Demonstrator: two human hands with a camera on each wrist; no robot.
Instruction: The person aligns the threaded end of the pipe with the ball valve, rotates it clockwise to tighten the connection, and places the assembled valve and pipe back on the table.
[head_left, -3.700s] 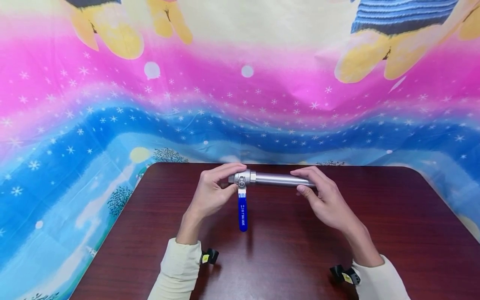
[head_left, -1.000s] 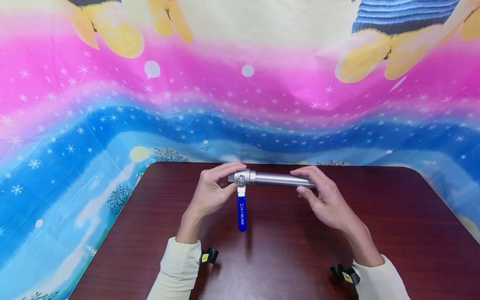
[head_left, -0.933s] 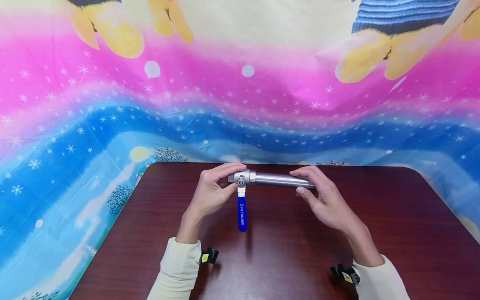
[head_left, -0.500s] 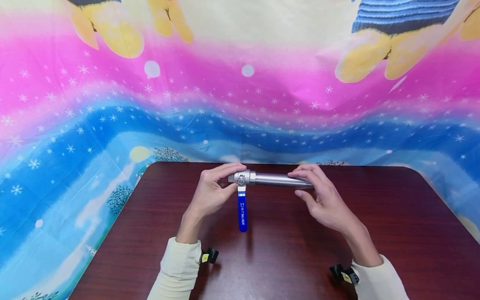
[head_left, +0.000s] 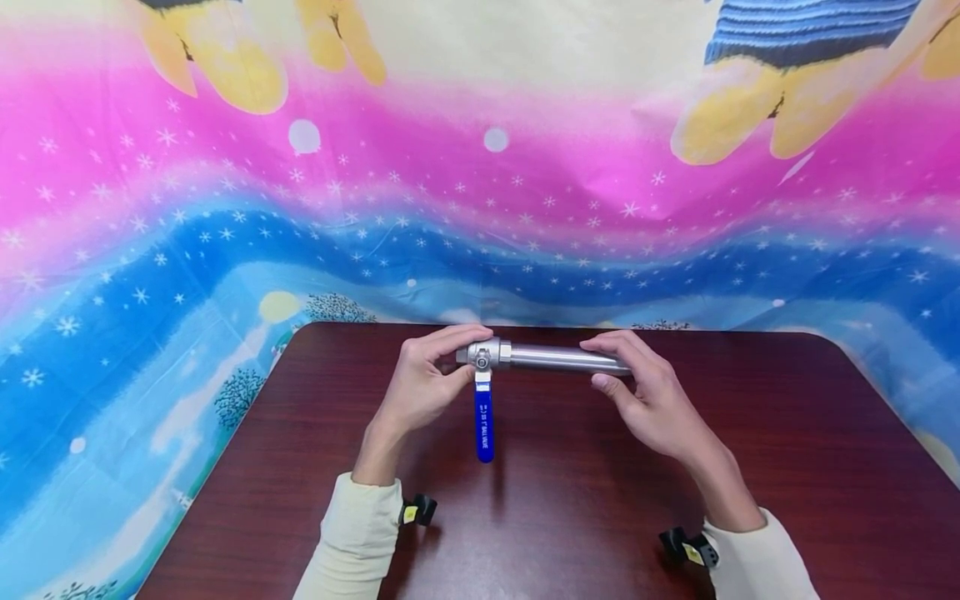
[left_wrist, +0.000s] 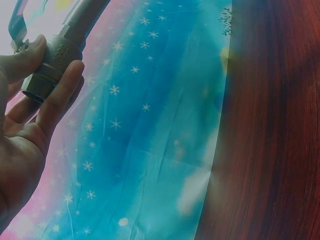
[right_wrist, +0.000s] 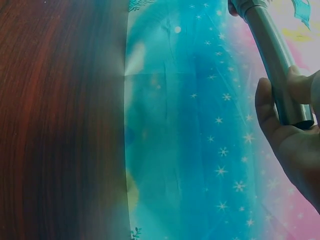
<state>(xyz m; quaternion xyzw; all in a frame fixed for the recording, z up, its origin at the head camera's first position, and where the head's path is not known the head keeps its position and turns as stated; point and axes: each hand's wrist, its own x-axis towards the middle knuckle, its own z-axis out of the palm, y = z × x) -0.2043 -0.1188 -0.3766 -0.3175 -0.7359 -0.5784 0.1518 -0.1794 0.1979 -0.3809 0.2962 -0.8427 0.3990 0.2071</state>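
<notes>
A steel ball valve [head_left: 491, 352] with a blue lever handle [head_left: 484, 427] is held up over the table, level with its far edge in the head view. My left hand [head_left: 423, 387] grips the valve body between thumb and fingers, and the lever points toward me. From the valve's right end runs a straight metal pipe [head_left: 551, 358], joined at the hex collar. My right hand [head_left: 654, 402] holds the pipe near its far end, thumb below and fingers above. In the right wrist view the pipe's end [right_wrist: 300, 120] lies by the palm. How deep the threads sit is hidden.
The dark reddish wood table [head_left: 570, 517] has rounded far corners. Behind it hangs a pink and blue cloth [head_left: 450, 233] printed with snowflakes. Black wrist cameras sit at both cream sleeves [head_left: 360, 525].
Half a second ago the right thumb stood off the pipe with the fingers shifted left; now it presses the pipe again. Left hand and valve have stayed nearly still.
</notes>
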